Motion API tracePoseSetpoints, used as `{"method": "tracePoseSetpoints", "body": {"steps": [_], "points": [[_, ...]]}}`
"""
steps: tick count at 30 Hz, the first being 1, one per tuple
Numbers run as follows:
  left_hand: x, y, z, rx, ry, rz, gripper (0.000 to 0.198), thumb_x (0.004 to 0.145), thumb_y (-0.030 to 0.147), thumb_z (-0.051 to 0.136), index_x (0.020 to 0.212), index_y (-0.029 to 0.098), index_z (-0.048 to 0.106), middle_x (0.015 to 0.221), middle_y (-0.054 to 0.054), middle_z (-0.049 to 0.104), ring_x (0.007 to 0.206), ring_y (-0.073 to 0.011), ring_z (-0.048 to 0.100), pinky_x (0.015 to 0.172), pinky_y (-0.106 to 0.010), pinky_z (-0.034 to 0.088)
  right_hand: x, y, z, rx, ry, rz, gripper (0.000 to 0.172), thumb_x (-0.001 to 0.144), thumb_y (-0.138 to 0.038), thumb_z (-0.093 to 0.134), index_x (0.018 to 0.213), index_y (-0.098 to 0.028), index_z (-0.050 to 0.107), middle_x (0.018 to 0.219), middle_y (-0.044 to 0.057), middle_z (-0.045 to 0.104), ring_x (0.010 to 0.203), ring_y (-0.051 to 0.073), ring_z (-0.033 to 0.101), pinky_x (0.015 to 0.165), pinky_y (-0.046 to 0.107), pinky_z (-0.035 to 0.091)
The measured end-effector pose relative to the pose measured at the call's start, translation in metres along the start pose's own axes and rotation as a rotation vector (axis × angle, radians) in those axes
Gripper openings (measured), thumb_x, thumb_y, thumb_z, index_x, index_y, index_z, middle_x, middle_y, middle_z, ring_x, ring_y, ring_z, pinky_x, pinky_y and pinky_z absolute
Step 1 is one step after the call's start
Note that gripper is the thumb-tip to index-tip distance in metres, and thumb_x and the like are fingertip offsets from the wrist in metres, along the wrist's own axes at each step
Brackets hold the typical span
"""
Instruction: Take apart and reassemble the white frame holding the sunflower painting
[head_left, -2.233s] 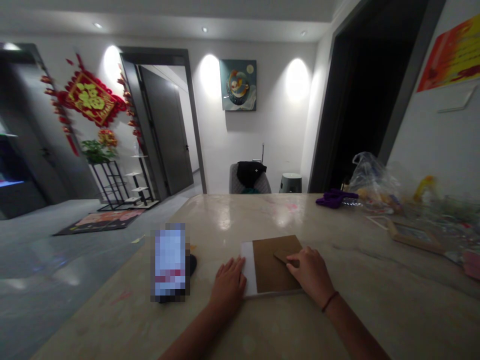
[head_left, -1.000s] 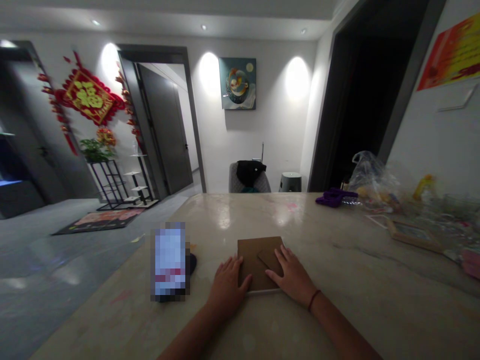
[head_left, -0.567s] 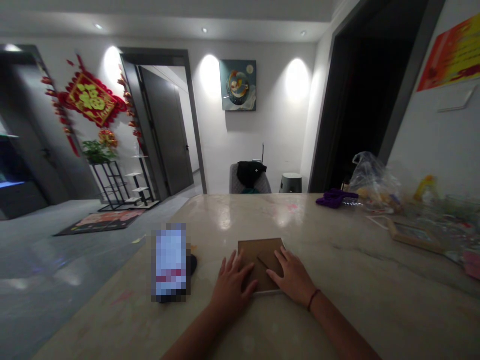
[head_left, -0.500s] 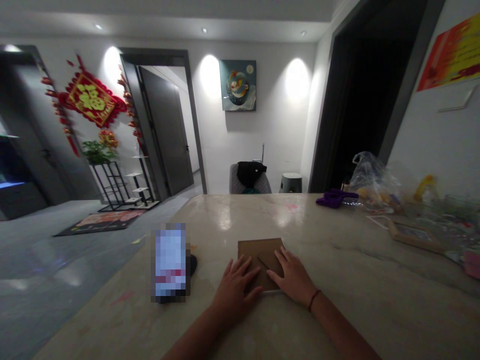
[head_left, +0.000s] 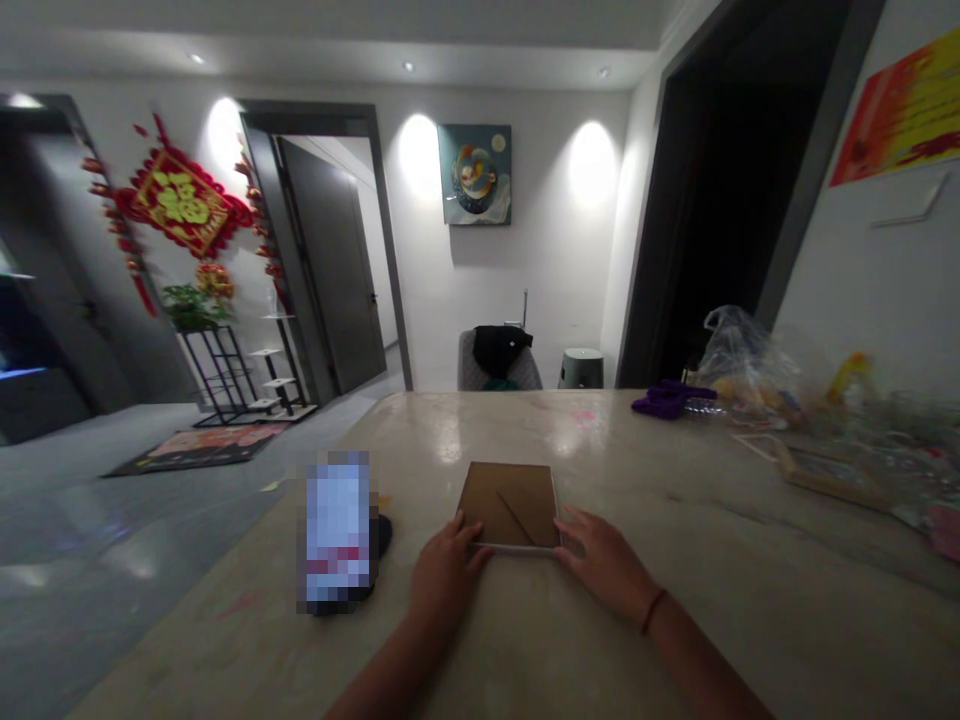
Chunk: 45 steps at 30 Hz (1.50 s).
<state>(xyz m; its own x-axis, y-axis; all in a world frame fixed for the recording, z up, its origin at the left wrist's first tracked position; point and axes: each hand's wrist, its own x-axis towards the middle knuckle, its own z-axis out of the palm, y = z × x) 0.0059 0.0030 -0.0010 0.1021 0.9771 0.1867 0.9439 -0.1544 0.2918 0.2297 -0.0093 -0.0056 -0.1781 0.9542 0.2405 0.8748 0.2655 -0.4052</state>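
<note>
A flat square packet of brown kraft paper (head_left: 508,505) lies on the pale marble table (head_left: 675,470), with a diagonal fold line across its top and a thin white edge along its near side. My left hand (head_left: 448,572) rests at its near left corner, fingers touching it. My right hand (head_left: 600,560) sits just off its right edge, fingers spread and touching the near right corner. Neither hand covers the packet's middle.
Left of the packet stands a pixelated upright object (head_left: 337,530) with a dark item (head_left: 384,535) behind it. At the far right lie a clear plastic bag (head_left: 739,365), a purple cloth (head_left: 667,400) and a wooden picture frame (head_left: 825,475). The table's left edge drops to a tiled floor.
The packet has slid away from me across the table. My hands have drawn back from its surface to its near corners, and the right hand has moved outward.
</note>
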Motion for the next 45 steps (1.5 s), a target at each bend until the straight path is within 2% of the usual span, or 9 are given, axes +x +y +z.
{"method": "tracePoseSetpoints", "body": {"steps": [6, 11, 15, 23, 27, 30, 33, 39, 45], "points": [[0.01, -0.011, 0.006, 0.001, -0.07, 0.115, 0.039, 0.085, 0.02, 0.036, 0.121, 0.021, 0.051, 0.136, -0.008, 0.04, 0.119, -0.0176, 0.043, 0.101, -0.031, 0.031, 0.007, -0.003, 0.029, -0.147, 0.091, 0.062, 0.041, 0.084, -0.022, 0.038, 0.124, -0.016, 0.047, 0.123, 0.012, 0.052, 0.112, 0.023, 0.046, 0.096, 0.037, 0.031], [0.009, -0.021, -0.003, -0.009, -0.059, 0.254, 0.053, 0.082, 0.028, 0.043, 0.133, 0.022, 0.032, 0.141, -0.008, 0.03, 0.125, -0.0201, 0.035, 0.102, -0.034, 0.029, 0.009, 0.007, 0.021, -0.068, 0.134, 0.017, 0.054, 0.081, -0.022, 0.041, 0.134, -0.015, 0.03, 0.112, 0.011, 0.057, 0.102, 0.021, 0.05, 0.089, 0.033, 0.036], [0.007, -0.021, -0.017, -0.005, 0.144, 0.051, 0.056, 0.085, 0.025, 0.035, 0.138, 0.023, 0.017, 0.118, -0.008, 0.055, 0.104, -0.0176, 0.054, 0.089, -0.03, 0.039, 0.008, 0.013, 0.007, -0.114, 0.29, 0.17, 0.064, 0.08, -0.012, 0.032, 0.139, -0.015, 0.007, 0.082, 0.007, 0.06, 0.075, 0.019, 0.054, 0.067, 0.029, 0.041], [0.004, -0.018, -0.021, 0.122, -0.005, -0.165, 0.066, 0.083, 0.012, 0.029, 0.138, 0.028, -0.005, 0.104, -0.008, 0.061, 0.08, -0.017, 0.062, 0.061, -0.024, 0.04, 0.006, 0.003, 0.012, -0.203, 0.189, 0.189, 0.07, 0.073, -0.002, 0.031, 0.139, -0.017, 0.014, 0.085, 0.009, 0.061, 0.073, 0.017, 0.056, 0.062, 0.025, 0.038], [0.004, -0.015, -0.018, 0.114, -0.029, -0.166, 0.053, 0.085, 0.018, 0.028, 0.137, 0.022, 0.02, 0.105, -0.01, 0.061, 0.087, -0.0181, 0.06, 0.068, -0.026, 0.041, 0.009, -0.002, 0.017, -0.166, 0.199, 0.236, 0.052, 0.074, -0.007, 0.034, 0.125, -0.013, 0.045, 0.087, 0.011, 0.064, 0.081, 0.019, 0.057, 0.067, 0.025, 0.039], [0.004, -0.012, -0.016, 0.091, -0.078, -0.058, 0.043, 0.083, 0.022, 0.033, 0.124, 0.02, 0.045, 0.105, -0.009, 0.061, 0.096, -0.0184, 0.056, 0.076, -0.027, 0.04, 0.011, -0.001, 0.022, -0.028, 0.154, 0.245, 0.032, 0.073, -0.012, 0.037, 0.084, -0.016, 0.067, 0.081, 0.01, 0.066, 0.078, 0.018, 0.058, 0.07, 0.025, 0.04], [0.003, -0.008, -0.015, 0.076, -0.095, -0.027, 0.043, 0.08, 0.023, 0.036, 0.122, 0.019, 0.047, 0.098, -0.007, 0.063, 0.091, -0.0174, 0.056, 0.076, -0.026, 0.04, 0.014, 0.002, 0.024, 0.242, 0.23, 0.283, 0.027, 0.07, -0.02, 0.04, 0.069, -0.015, 0.067, 0.073, 0.007, 0.066, 0.072, 0.019, 0.059, 0.067, 0.026, 0.042], [-0.008, 0.008, -0.012, 0.021, -0.148, 0.12, 0.043, 0.079, 0.023, 0.036, 0.12, 0.024, 0.051, 0.086, -0.005, 0.061, 0.083, -0.0172, 0.057, 0.073, -0.027, 0.04, 0.019, -0.003, 0.015, 0.981, 0.521, 0.389, 0.05, 0.067, -0.042, 0.047, 0.108, -0.012, 0.053, 0.084, 0.005, 0.065, 0.078, 0.019, 0.06, 0.066, 0.028, 0.046], [-0.019, 0.025, -0.009, -0.006, -0.236, 0.337, 0.042, 0.078, 0.023, 0.038, 0.116, 0.033, 0.053, 0.089, -0.004, 0.058, 0.085, -0.0164, 0.055, 0.076, -0.027, 0.04, 0.014, -0.02, 0.021, 0.818, 0.504, 0.323, 0.028, 0.07, -0.047, 0.051, 0.069, -0.019, 0.049, 0.057, -0.002, 0.053, 0.053, 0.014, 0.05, 0.051, 0.025, 0.042]]}}
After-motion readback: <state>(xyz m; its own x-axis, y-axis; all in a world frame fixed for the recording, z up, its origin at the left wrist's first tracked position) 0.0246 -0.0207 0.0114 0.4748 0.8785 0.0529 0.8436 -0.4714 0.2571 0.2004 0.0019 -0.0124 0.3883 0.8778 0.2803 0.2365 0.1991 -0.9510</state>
